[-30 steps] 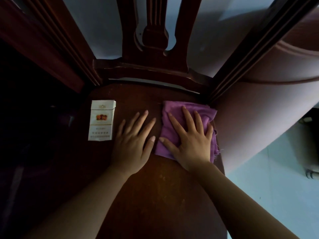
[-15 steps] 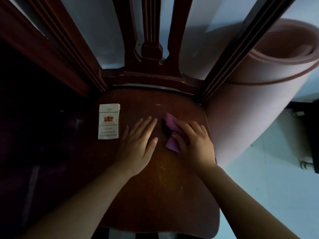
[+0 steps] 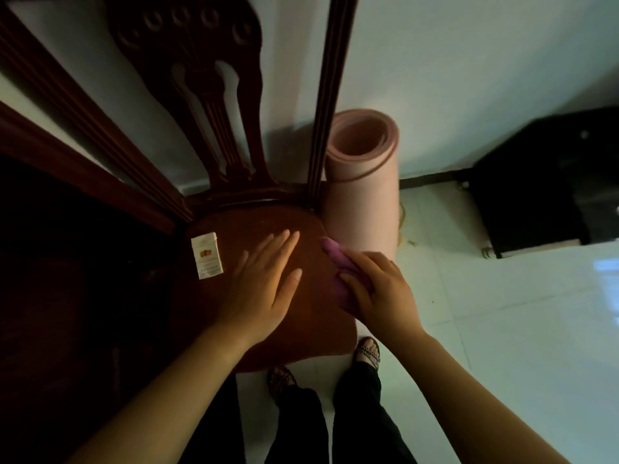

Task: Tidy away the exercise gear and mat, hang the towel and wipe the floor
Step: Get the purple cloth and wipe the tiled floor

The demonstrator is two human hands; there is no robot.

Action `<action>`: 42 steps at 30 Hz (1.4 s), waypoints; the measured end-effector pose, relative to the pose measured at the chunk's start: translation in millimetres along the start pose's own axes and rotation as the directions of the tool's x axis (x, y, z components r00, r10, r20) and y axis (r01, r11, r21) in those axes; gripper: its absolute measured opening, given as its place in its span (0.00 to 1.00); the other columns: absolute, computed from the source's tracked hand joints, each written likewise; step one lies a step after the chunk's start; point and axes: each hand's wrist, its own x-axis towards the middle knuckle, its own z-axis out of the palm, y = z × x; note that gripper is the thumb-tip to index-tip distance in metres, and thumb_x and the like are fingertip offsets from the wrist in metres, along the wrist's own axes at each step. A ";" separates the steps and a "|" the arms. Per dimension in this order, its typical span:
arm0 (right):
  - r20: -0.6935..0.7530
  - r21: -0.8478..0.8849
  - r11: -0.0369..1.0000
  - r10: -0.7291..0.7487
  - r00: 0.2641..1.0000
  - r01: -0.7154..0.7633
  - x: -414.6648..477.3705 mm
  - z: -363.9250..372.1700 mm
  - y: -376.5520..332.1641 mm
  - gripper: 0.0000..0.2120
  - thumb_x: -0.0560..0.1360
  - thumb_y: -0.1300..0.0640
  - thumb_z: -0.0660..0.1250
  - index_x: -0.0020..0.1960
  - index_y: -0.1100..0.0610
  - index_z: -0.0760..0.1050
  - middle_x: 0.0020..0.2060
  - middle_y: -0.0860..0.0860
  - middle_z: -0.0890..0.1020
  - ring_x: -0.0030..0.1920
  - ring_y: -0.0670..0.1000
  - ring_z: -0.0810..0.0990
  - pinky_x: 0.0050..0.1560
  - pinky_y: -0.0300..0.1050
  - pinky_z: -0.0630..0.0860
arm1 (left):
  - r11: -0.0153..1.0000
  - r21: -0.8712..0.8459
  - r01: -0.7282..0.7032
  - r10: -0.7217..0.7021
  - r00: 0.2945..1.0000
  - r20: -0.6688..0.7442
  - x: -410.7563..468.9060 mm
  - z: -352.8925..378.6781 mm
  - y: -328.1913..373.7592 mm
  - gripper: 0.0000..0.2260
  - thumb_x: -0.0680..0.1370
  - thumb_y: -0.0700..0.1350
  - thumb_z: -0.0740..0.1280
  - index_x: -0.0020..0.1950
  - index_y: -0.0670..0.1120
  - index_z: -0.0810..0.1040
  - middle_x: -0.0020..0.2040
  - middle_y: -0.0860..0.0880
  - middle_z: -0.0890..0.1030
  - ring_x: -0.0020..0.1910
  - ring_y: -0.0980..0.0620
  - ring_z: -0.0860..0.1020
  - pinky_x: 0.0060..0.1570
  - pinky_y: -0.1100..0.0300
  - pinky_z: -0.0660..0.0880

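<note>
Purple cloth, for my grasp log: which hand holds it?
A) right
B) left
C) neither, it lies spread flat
A: the right hand curls round the bunched purple cloth; the left hand lies flat on the chair seat.

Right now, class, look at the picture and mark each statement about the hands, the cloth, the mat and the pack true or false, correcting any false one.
1. The left hand lies flat on the chair seat. True.
2. The right hand holds nothing. False: its fingers are curled round the purple cloth at the seat's right edge.
3. The pink mat is spread flat on the floor. False: it is rolled up and stands on end beside the chair.
4. The white pack lies on the seat, left of the left hand. True.
</note>
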 end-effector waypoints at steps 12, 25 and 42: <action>-0.287 0.090 0.973 0.232 0.930 -0.215 -101.2 -166.5 -32.9 0.19 0.78 0.51 0.60 0.68 0.43 0.66 0.57 0.48 0.75 0.54 0.48 0.72 0.51 0.43 0.71 | 0.961 0.004 -0.278 0.276 0.957 0.093 -25.8 -36.3 173.7 0.24 0.79 0.58 0.50 0.75 0.55 0.56 0.74 0.52 0.61 0.73 0.56 0.55 0.71 0.40 0.57; -0.504 0.280 0.879 0.476 0.721 -0.386 -200.8 -294.1 47.3 0.18 0.78 0.50 0.60 0.68 0.41 0.67 0.56 0.46 0.76 0.54 0.47 0.73 0.54 0.43 0.73 | 0.750 0.142 -0.645 0.591 0.752 0.293 0.5 19.4 363.5 0.30 0.76 0.62 0.46 0.72 0.49 0.63 0.71 0.49 0.69 0.69 0.50 0.67 0.67 0.46 0.65; -0.689 0.424 0.737 0.639 0.341 -0.526 -326.9 -410.8 181.0 0.19 0.78 0.51 0.61 0.69 0.44 0.67 0.57 0.47 0.76 0.53 0.48 0.75 0.51 0.33 0.70 | 0.478 -0.079 -0.875 0.793 0.391 0.468 17.9 178.2 593.7 0.25 0.77 0.60 0.50 0.71 0.53 0.64 0.69 0.53 0.69 0.68 0.52 0.68 0.64 0.41 0.67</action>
